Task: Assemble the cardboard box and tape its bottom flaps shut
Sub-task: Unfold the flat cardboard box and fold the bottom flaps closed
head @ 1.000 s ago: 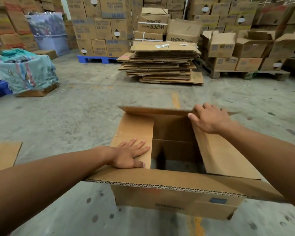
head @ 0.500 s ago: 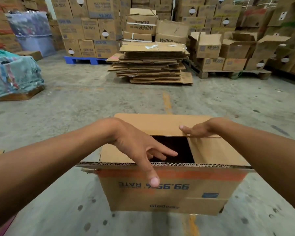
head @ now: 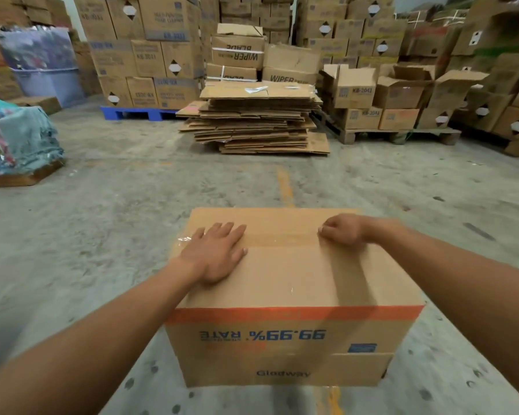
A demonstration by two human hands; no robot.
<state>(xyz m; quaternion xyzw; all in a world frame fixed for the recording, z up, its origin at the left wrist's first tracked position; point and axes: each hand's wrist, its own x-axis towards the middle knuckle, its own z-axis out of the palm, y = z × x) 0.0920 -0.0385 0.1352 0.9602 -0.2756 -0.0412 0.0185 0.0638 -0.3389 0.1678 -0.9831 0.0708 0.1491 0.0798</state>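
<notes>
The cardboard box [head: 294, 283] stands upside down on the concrete floor right in front of me, blue print inverted on its near side. Its upper flaps lie flat and meet in a seam across the top. A glossy strip of clear tape [head: 277, 240] runs along that seam, and its left end crinkles over the box edge. My left hand [head: 215, 253] rests flat on the left part of the top, fingers spread across the seam. My right hand [head: 343, 233] sits on the seam at the right with its fingers curled in; I see nothing in it.
A pile of flattened cartons [head: 256, 119] lies on the floor a few steps ahead. Stacked boxes on a blue pallet [head: 138, 112] and a wooden pallet [head: 399, 134] line the back. A wrapped bundle [head: 15, 142] sits at the left. A yellow floor line [head: 283, 184] runs toward the box.
The flaps, open a second ago with both hands folding them in, now lie shut. Both hands have moved onto the closed top along the seam.
</notes>
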